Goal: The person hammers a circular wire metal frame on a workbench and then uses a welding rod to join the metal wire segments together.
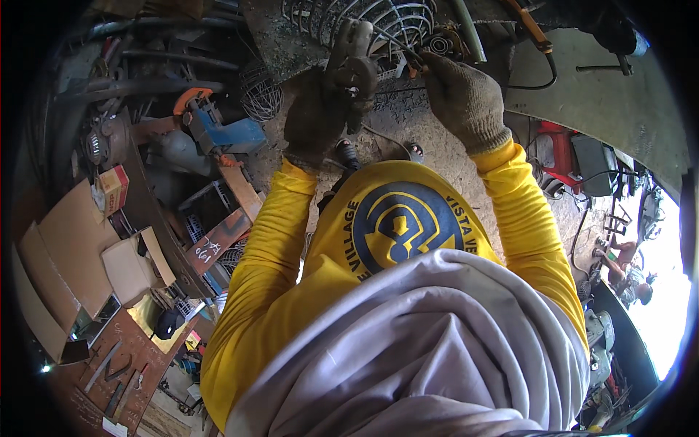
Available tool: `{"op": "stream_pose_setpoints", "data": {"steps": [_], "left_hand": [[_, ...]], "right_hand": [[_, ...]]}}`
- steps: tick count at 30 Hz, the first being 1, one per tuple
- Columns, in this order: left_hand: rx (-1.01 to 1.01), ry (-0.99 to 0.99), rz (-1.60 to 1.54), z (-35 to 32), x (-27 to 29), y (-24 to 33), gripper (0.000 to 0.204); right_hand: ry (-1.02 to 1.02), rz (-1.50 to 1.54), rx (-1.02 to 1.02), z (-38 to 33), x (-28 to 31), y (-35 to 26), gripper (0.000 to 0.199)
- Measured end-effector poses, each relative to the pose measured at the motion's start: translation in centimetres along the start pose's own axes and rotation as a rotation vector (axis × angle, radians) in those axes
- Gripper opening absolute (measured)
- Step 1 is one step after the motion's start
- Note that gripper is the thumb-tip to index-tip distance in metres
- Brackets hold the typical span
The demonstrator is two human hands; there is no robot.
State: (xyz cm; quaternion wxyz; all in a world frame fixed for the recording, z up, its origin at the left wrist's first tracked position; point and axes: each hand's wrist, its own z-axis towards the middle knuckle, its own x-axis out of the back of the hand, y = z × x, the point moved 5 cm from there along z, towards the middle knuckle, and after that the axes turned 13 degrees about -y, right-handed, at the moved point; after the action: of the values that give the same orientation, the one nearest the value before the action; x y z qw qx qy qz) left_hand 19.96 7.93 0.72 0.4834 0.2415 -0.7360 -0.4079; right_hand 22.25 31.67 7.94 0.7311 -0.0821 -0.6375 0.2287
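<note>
Both my hands wear gloves and reach out from yellow sleeves over a workbench. My left hand (331, 98), in a dark worn glove, is closed around a dark tool or handle that points up. My right hand (462, 98), in a grey knit glove, pinches a small metal part (415, 67) at the edge of a wire fan guard (378, 22). The guard lies on the dirty bench top (408, 120) just beyond both hands. What exactly the left hand grips is hard to make out.
A blue power tool (218, 131) and a small round wire cage (260, 93) lie to the left. Cardboard boxes (65, 255) and scrap metal fill the lower left. A red machine (557, 156) with cables stands at right; a person (630, 273) sits far right.
</note>
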Motion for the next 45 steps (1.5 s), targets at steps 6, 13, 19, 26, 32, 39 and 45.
{"op": "stream_pose_setpoints", "data": {"steps": [6, 13, 19, 26, 32, 39, 45], "left_hand": [[-0.194, 0.081, -0.105, -0.9, -0.1, 0.0, 0.032], [-0.498, -0.137, -1.439, 0.3, 0.9, -3.7, 0.034], [-0.131, -0.198, -1.181, -0.4, 1.2, -10.0, 0.049], [-0.396, 0.068, 0.024, -3.1, 3.5, -3.6, 0.058], [-0.255, -0.059, -0.430, -3.2, 4.0, -5.4, 0.050], [-0.116, -0.194, -0.974, -2.3, 1.7, -6.2, 0.041], [-0.364, -0.199, -0.327, -1.1, 2.1, 0.2, 0.043]], "right_hand": [[0.001, -0.015, 0.012, -0.1, 0.2, -0.1, 0.022], [-0.079, 0.031, -0.029, 0.1, 0.2, -0.2, 0.027], [-0.170, 0.075, -0.074, 1.7, 2.2, -1.0, 0.024], [-0.292, 0.053, -0.186, 1.9, 7.7, -2.4, 0.026], [-0.069, 0.150, -0.446, 3.9, 10.1, 3.6, 0.039], [-0.031, -0.112, -0.316, 13.3, 0.5, 16.2, 0.050], [0.528, 0.415, -0.110, 2.9, 4.8, 3.9, 0.061]]}}
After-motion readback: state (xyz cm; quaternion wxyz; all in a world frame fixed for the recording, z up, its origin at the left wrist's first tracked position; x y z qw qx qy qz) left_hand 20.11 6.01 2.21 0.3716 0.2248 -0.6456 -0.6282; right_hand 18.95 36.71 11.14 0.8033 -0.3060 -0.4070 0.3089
